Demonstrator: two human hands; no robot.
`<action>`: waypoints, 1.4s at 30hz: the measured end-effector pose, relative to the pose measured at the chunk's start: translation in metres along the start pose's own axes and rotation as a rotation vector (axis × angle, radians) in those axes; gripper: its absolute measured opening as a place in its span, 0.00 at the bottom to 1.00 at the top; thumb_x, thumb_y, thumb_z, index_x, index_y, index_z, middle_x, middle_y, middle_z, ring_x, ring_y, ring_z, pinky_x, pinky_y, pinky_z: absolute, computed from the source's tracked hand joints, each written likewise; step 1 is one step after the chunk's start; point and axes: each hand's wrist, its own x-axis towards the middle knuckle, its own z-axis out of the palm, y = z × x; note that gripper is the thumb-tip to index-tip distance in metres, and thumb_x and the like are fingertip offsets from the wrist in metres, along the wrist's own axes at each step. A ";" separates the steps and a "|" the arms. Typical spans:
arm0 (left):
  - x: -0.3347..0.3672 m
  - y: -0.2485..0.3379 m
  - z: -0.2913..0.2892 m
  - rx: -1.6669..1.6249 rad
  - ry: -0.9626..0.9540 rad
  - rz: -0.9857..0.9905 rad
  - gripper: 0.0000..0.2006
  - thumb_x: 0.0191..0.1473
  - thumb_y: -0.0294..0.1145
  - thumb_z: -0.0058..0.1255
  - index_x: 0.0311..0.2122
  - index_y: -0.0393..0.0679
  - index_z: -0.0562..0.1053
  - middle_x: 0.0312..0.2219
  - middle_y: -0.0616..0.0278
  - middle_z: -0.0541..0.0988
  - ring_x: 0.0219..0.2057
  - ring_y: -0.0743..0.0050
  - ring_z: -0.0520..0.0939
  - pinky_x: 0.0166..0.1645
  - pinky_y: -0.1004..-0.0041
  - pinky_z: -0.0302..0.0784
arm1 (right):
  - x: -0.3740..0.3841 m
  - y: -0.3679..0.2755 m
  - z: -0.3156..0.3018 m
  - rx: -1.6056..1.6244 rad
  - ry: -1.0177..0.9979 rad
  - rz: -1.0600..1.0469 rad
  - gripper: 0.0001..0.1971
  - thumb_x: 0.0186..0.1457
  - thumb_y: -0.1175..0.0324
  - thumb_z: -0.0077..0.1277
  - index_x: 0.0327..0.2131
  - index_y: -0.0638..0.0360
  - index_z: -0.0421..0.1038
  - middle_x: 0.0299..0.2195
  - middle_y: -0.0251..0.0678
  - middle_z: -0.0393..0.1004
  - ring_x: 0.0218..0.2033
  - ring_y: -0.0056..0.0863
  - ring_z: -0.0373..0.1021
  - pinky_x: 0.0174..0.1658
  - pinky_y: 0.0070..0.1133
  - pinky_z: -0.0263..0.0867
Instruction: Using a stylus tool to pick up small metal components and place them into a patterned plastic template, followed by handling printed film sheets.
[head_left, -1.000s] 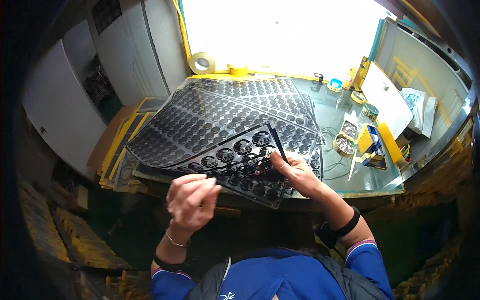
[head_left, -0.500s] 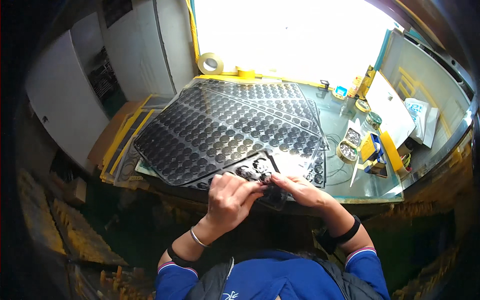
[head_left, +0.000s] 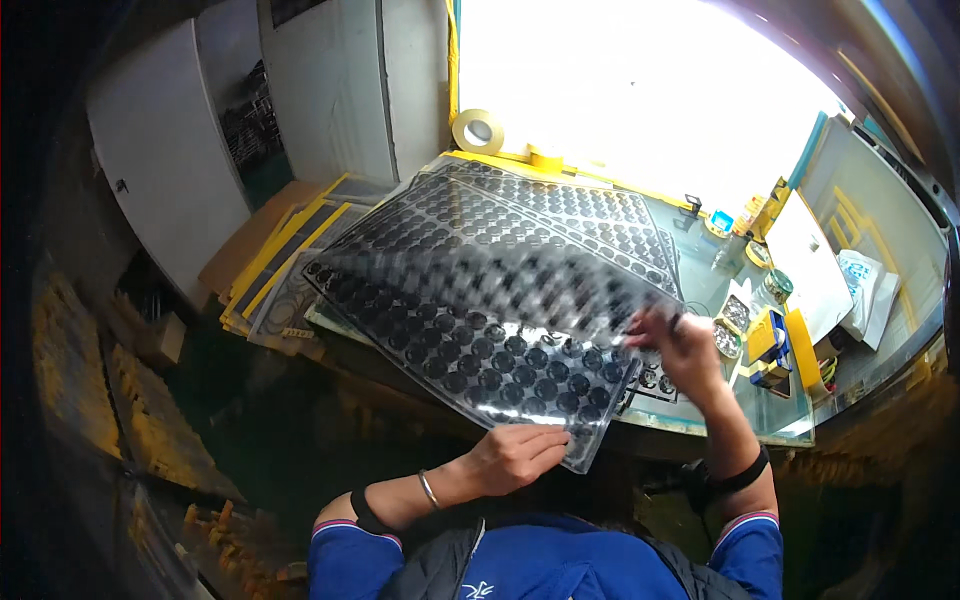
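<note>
Clear film sheets [head_left: 450, 190] printed with rows of dark round patterns lie in a fanned stack on the glass-topped table. My left hand [head_left: 520, 458] is closed on the near corner of one film sheet [head_left: 490, 365], which hangs past the table's front edge. To the right, my right hand [head_left: 685, 350] pinches the right corner of another film sheet [head_left: 520, 280], raised and bent above the first. That upper sheet is smeared by motion, and so are the right fingertips. The edge between my left fingers is partly hidden.
A bright white panel [head_left: 640, 90] stands behind the table, with a tape roll [head_left: 478, 132] at its foot. Right of the stack are a blue tape dispenser [head_left: 768, 355], small round tins [head_left: 776, 286] and a white plastic bag [head_left: 862, 285]. Yellow-edged sheets [head_left: 285, 250] lie at left.
My hands have moved apart: the right went up and to the right, lifting a sheet; the left went down and right with a sheet corner. The two sheets have separated. The view has shifted.
</note>
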 end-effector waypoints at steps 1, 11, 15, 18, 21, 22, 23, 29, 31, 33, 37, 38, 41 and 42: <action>-0.003 0.001 0.002 -0.024 0.004 -0.003 0.06 0.45 0.25 0.53 0.31 0.37 0.75 0.36 0.57 0.80 0.40 0.62 0.82 0.43 0.70 0.80 | 0.006 -0.005 -0.005 0.036 0.103 0.028 0.08 0.62 0.73 0.45 0.35 0.71 0.70 0.31 0.40 0.76 0.33 0.27 0.76 0.36 0.23 0.75; -0.051 -0.053 -0.026 0.267 -0.168 -0.109 0.25 0.45 0.21 0.48 0.52 0.50 0.72 0.55 0.53 0.70 0.57 0.53 0.70 0.61 0.49 0.63 | 0.015 -0.007 -0.038 0.145 0.416 -0.136 0.14 0.64 0.65 0.42 0.42 0.70 0.67 0.33 0.50 0.77 0.29 0.34 0.78 0.30 0.25 0.76; -0.041 -0.048 -0.024 0.313 -0.190 -0.135 0.20 0.51 0.27 0.47 0.52 0.49 0.72 0.53 0.51 0.71 0.56 0.52 0.71 0.59 0.49 0.65 | 0.022 -0.026 -0.077 -0.212 0.583 -0.218 0.15 0.63 0.66 0.40 0.42 0.71 0.69 0.34 0.45 0.77 0.30 0.38 0.78 0.30 0.26 0.76; -0.038 -0.048 -0.025 0.297 -0.222 -0.180 0.19 0.52 0.29 0.47 0.51 0.48 0.72 0.53 0.48 0.71 0.54 0.49 0.72 0.57 0.48 0.66 | 0.023 -0.051 -0.137 -0.130 0.801 -0.189 0.18 0.63 0.57 0.42 0.46 0.64 0.67 0.39 0.44 0.75 0.30 0.35 0.77 0.30 0.21 0.75; -0.028 -0.052 -0.017 0.297 -0.244 -0.164 0.19 0.51 0.28 0.47 0.50 0.47 0.71 0.52 0.48 0.71 0.54 0.49 0.72 0.57 0.48 0.65 | -0.002 -0.093 -0.205 -0.136 0.812 -0.235 0.21 0.62 0.55 0.46 0.51 0.59 0.66 0.42 0.41 0.74 0.27 0.23 0.73 0.29 0.13 0.69; -0.026 -0.053 -0.017 0.299 -0.217 -0.153 0.18 0.49 0.29 0.47 0.48 0.44 0.72 0.48 0.48 0.73 0.51 0.49 0.73 0.54 0.51 0.68 | -0.005 -0.096 -0.219 -0.088 0.808 -0.215 0.19 0.62 0.57 0.46 0.51 0.59 0.66 0.44 0.39 0.74 0.29 0.20 0.72 0.31 0.12 0.68; -0.020 -0.054 -0.011 0.288 -0.208 -0.145 0.18 0.49 0.29 0.47 0.48 0.44 0.72 0.48 0.48 0.73 0.51 0.49 0.73 0.54 0.51 0.68 | -0.011 -0.100 -0.231 -0.078 0.801 -0.207 0.19 0.63 0.59 0.46 0.52 0.60 0.66 0.46 0.39 0.72 0.33 0.21 0.71 0.33 0.12 0.68; -0.023 -0.053 0.033 0.206 -0.375 -0.254 0.24 0.54 0.33 0.42 0.58 0.47 0.65 0.59 0.44 0.60 0.59 0.52 0.62 0.64 0.54 0.53 | 0.016 -0.033 -0.175 0.205 0.767 0.144 0.21 0.63 0.63 0.45 0.55 0.65 0.62 0.55 0.40 0.66 0.57 0.31 0.63 0.52 0.19 0.64; -0.008 -0.042 0.004 0.028 -0.353 -0.205 0.29 0.50 0.40 0.49 0.58 0.44 0.61 0.57 0.45 0.59 0.57 0.51 0.62 0.61 0.56 0.54 | 0.020 0.005 -0.140 0.318 0.765 0.241 0.18 0.61 0.60 0.48 0.50 0.60 0.68 0.45 0.35 0.73 0.46 0.24 0.70 0.43 0.20 0.67; -0.005 -0.028 -0.019 -0.047 0.030 -0.018 0.34 0.39 0.45 0.62 0.50 0.36 0.66 0.49 0.45 0.67 0.47 0.47 0.72 0.49 0.59 0.71 | 0.013 0.029 -0.126 0.505 0.649 0.309 0.14 0.60 0.63 0.50 0.46 0.59 0.70 0.39 0.34 0.75 0.41 0.24 0.71 0.43 0.20 0.68; -0.032 -0.012 -0.032 -0.841 -0.193 -0.318 0.35 0.41 0.47 0.67 0.52 0.39 0.67 0.52 0.49 0.69 0.49 0.58 0.74 0.54 0.65 0.72 | 0.006 0.060 -0.107 0.515 0.485 0.448 0.06 0.61 0.66 0.49 0.38 0.57 0.70 0.30 0.29 0.74 0.25 0.19 0.70 0.25 0.15 0.68; -0.040 -0.012 -0.038 -1.154 -0.137 -0.486 0.29 0.45 0.42 0.66 0.49 0.37 0.68 0.51 0.52 0.71 0.48 0.63 0.75 0.50 0.67 0.75 | 0.005 0.069 -0.102 0.499 0.500 0.455 0.06 0.61 0.66 0.49 0.38 0.56 0.70 0.30 0.30 0.74 0.23 0.20 0.70 0.25 0.17 0.69; -0.062 -0.035 -0.054 -1.860 0.270 -0.909 0.25 0.54 0.37 0.56 0.53 0.37 0.64 0.42 0.50 0.77 0.38 0.61 0.83 0.34 0.69 0.84 | 0.005 0.086 -0.086 0.453 0.460 0.594 0.11 0.59 0.61 0.53 0.39 0.56 0.69 0.27 0.27 0.69 0.24 0.19 0.70 0.24 0.19 0.69; -0.060 -0.040 -0.059 -1.690 0.274 -1.079 0.17 0.57 0.37 0.53 0.45 0.36 0.67 0.38 0.52 0.77 0.33 0.63 0.83 0.32 0.71 0.84 | 0.004 0.093 -0.080 0.404 0.456 0.644 0.13 0.57 0.59 0.55 0.41 0.55 0.69 0.29 0.25 0.68 0.28 0.18 0.69 0.29 0.22 0.70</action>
